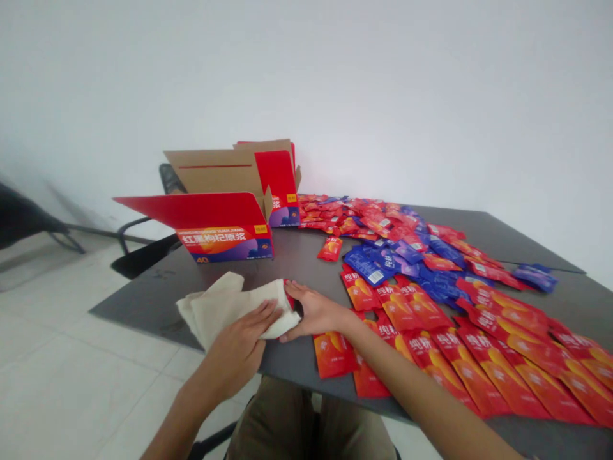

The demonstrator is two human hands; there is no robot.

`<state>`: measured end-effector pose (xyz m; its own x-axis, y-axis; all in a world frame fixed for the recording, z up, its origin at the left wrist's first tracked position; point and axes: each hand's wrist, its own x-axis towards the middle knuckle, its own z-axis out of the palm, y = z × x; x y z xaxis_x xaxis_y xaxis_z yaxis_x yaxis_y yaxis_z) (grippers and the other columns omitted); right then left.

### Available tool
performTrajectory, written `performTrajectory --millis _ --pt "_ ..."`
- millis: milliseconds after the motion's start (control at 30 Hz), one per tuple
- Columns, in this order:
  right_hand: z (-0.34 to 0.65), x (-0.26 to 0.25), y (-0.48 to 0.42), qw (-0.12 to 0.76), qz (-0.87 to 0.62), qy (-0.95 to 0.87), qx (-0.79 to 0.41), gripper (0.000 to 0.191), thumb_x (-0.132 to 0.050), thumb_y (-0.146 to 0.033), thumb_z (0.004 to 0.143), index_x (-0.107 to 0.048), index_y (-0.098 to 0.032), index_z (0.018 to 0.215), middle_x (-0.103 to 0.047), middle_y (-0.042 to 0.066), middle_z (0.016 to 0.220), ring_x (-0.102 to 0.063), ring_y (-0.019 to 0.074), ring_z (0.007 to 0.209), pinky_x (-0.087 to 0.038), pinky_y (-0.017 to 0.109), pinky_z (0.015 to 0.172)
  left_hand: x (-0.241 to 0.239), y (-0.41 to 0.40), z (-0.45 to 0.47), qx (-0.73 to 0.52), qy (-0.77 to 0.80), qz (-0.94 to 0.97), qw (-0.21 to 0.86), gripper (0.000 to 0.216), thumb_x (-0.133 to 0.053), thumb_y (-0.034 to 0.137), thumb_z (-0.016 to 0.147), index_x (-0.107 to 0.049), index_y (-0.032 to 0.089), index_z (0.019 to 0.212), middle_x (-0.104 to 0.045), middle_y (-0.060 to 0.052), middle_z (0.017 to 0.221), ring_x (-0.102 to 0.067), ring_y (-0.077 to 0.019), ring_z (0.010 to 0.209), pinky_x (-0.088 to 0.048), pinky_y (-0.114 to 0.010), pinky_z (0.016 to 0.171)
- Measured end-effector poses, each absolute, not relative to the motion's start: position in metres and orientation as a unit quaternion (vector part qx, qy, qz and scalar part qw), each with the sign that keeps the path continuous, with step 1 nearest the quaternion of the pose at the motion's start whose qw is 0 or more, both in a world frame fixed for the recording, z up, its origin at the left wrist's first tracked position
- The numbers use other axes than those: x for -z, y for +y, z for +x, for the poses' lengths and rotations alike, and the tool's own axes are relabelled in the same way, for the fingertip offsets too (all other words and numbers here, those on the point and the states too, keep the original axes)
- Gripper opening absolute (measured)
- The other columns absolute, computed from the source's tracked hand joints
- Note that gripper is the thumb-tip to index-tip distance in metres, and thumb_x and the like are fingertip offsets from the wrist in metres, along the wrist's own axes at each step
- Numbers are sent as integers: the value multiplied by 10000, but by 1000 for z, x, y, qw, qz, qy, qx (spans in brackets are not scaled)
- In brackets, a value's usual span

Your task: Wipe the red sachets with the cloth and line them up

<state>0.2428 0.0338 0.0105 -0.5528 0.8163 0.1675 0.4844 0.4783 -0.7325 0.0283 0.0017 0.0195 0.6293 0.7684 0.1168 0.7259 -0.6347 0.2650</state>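
Note:
Near the front edge of the table, a cream-coloured cloth [218, 306] lies folded and bunched. My left hand [244, 342] presses on its near side, fingers together with the cloth under them. My right hand [313, 313] is closed at the cloth's right end, thumb below and fingers above. Between its fingers a sliver of a red pouch [289, 295] shows; the cloth and my hand hide most of it. Just right of my right hand, several red-and-orange pouches [335, 354] lie in rows, partly covered by my forearm.
Two open cardboard boxes stand on the left: a nearer red-and-purple box [230, 246] and a farther box [285, 207]. Behind the rows are blue pouches [368, 263] and a heap of small red pouches [373, 214]. A black chair [143, 255] stands beyond the table's left edge.

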Motion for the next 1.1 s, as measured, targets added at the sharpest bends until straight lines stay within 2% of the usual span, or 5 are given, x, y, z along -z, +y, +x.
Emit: performTrajectory --millis 300,500,700,900,1100 --pt "243 -12 33 265 -397 -813 -332 1017 -812 -551 548 -420 -182 1411 -422 133 1474 -346 308 1392 -240 456 1166 -26 30 40 -108 418 897 91 591 -366 64 783 -517 170 1344 -479 -34 1440 -380 -167 1373 -287 -371 1168" --pt "242 -12 33 233 -412 -824 -313 1189 -842 -541 479 -338 -74 1449 -306 232 1515 -274 357 1419 -228 482 1166 -19 6 28 -116 412 899 96 604 -355 82 798 -472 200 1379 -423 -16 1480 -356 -157 1386 -294 -379 1164" --pt "243 -9 33 250 -406 -817 -324 1041 -802 -550 564 -378 -181 1440 -368 141 1508 -295 305 1420 -224 451 1171 -22 27 40 -110 421 897 82 578 -354 80 793 -513 148 1345 -492 -46 1433 -371 -169 1378 -284 -369 1168" --pt "241 -8 34 258 -401 -818 -321 1177 -859 -529 437 -387 -96 1425 -347 207 1503 -295 342 1414 -223 466 1171 -17 0 27 -108 408 903 78 617 -339 76 803 -444 201 1397 -420 -10 1484 -350 -155 1389 -303 -384 1160" --pt "243 -10 33 274 -395 -813 -328 1012 -808 -554 550 -413 -214 1417 -427 107 1475 -348 304 1393 -249 450 1164 -26 35 46 -106 427 895 71 570 -352 81 787 -533 129 1326 -506 -57 1419 -395 -180 1364 -290 -371 1166"
